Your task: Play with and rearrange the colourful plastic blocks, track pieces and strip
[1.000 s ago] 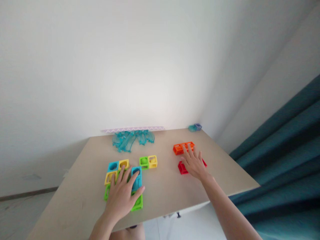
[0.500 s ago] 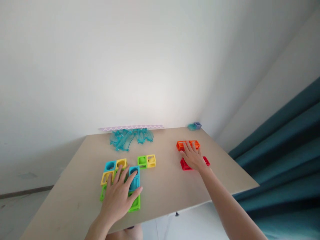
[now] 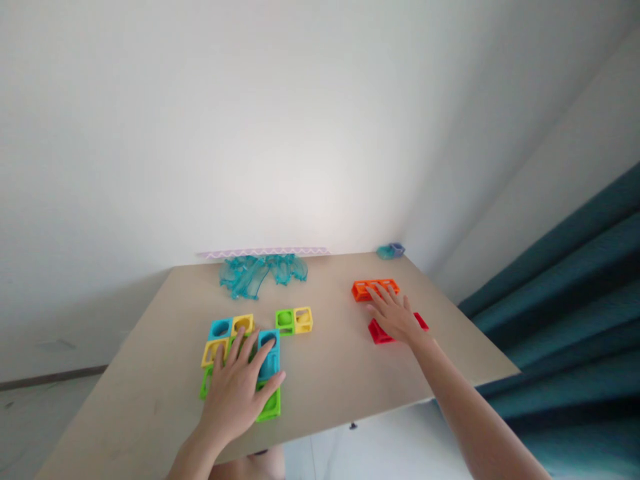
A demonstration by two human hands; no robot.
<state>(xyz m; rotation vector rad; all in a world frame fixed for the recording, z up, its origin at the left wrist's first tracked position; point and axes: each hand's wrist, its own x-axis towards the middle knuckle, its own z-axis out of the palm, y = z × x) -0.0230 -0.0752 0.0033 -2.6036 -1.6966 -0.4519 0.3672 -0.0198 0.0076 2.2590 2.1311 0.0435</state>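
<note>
My left hand [image 3: 236, 381] lies with fingers spread over a group of joined hollow cube blocks. Blue [image 3: 269, 365], yellow [image 3: 214, 352] and green [image 3: 270, 405] cubes show around its edges, while the palm hides the middle. Over to the right, my right hand [image 3: 399, 323] is open and palm down. It covers part of a row of red blocks [image 3: 381, 332], and its fingertips reach the front of an orange block row [image 3: 361, 291]. Whether those fingertips press on the orange row, I cannot tell.
A green cube [image 3: 285, 321] joined to a yellow one [image 3: 303, 320] sits mid-table. Clear teal plastic pieces [image 3: 255, 275] lie at the back beside a lilac zigzag strip [image 3: 265, 252]. A purple block [image 3: 397, 250] is in the far right corner, and a teal curtain [image 3: 565, 320] hangs at right.
My right hand has slid a little to the right and nearer, and the red blocks have shifted the same way. The left hand and its blocks stay in place.
</note>
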